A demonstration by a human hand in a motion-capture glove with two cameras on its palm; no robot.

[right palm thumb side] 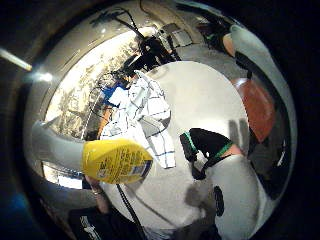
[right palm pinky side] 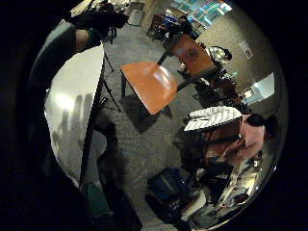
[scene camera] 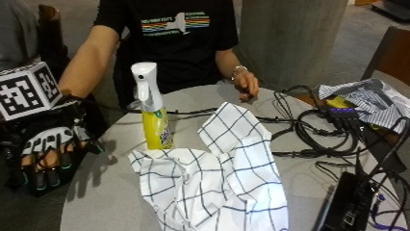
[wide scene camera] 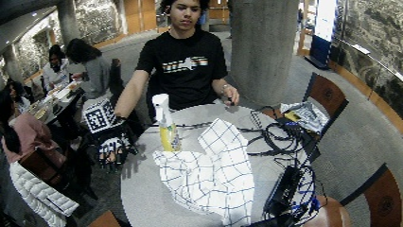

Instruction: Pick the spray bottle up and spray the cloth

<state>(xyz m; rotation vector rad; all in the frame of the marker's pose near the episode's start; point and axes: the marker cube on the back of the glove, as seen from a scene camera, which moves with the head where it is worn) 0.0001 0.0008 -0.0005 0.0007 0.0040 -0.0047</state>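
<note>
A: Spray bottle (scene camera: 152, 111) upright on the round bench (scene camera: 115, 192), white trigger head, yellow body; label has a blue patch, print too small to read; its base just beside the checked cloth (scene camera: 224, 178), which lies crumpled mid-bench.

B: Grip (scene camera: 46, 156)?

A: Gloved right hand at the bench's edge, apart from the bottle; fingers straight, pointing down, holding nothing; bare hand (scene camera: 247, 85) rests on the far rim near the cables (scene camera: 313, 130).
</note>
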